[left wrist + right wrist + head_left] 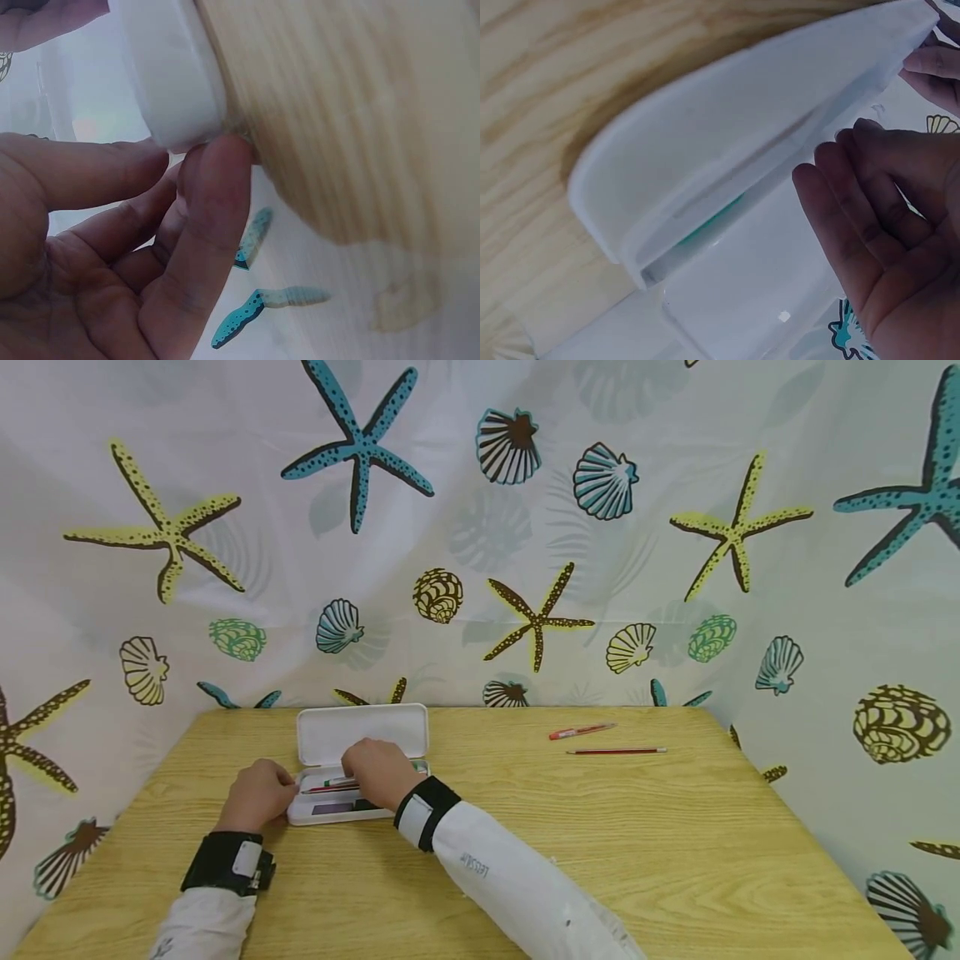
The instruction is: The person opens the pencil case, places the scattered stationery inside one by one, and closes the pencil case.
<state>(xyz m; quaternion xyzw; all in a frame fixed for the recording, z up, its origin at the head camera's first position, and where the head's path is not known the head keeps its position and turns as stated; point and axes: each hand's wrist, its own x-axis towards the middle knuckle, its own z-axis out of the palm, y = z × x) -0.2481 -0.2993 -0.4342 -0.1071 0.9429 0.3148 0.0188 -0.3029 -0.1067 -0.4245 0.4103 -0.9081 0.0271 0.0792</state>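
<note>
A white pencil case [341,817] lies with its lid [363,732] raised at the back left of the table. My left hand [257,795] pinches the case's left end between thumb and fingers; the left wrist view shows the white corner [180,82] there. Over the case, my right hand [381,774] reaches in, fingers loosely bent with nothing visible between them in the right wrist view. Inside lie a red pencil [322,790], a green-ended pen [335,782] and a flat purple piece [332,808]. The right hand hides part of the contents.
On the wooden table [525,827], an orange-red pen [581,732] and a dark red pencil [618,751] lie to the right of the case. A cloth [450,527] printed with starfish and shells hangs behind and along the sides.
</note>
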